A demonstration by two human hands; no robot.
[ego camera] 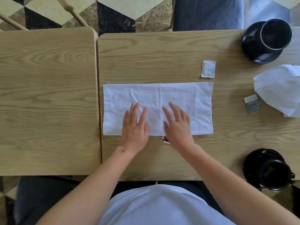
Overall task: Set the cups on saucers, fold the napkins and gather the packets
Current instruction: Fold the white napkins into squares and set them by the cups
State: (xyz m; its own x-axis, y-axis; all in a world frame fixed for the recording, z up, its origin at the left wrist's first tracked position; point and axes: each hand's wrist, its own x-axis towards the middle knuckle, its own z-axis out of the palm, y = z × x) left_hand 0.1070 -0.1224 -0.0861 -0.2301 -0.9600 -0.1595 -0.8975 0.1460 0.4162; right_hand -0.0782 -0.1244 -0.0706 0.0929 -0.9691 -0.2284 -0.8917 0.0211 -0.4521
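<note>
A white napkin (186, 95) lies flat as a long rectangle in the middle of the wooden table (162, 51). My left hand (134, 127) and my right hand (177, 124) rest palm-down on its near half, fingers spread, holding nothing. A second white napkin (279, 88) lies crumpled at the right edge. A black cup (276, 34) sits on a black saucer (253, 51) at the far right. Another black cup on a saucer (266, 169) stands at the near right. A white packet (208, 69) lies beyond the napkin, a grey packet (252, 103) beside the crumpled napkin, and a red packet (165, 139) peeks out under my right wrist.
A second wooden table (48, 95) adjoins on the left, with a narrow gap between the two. A wooden chair frame (69, 8) stands beyond it on a tiled floor. A dark seat (207, 13) is behind the main table.
</note>
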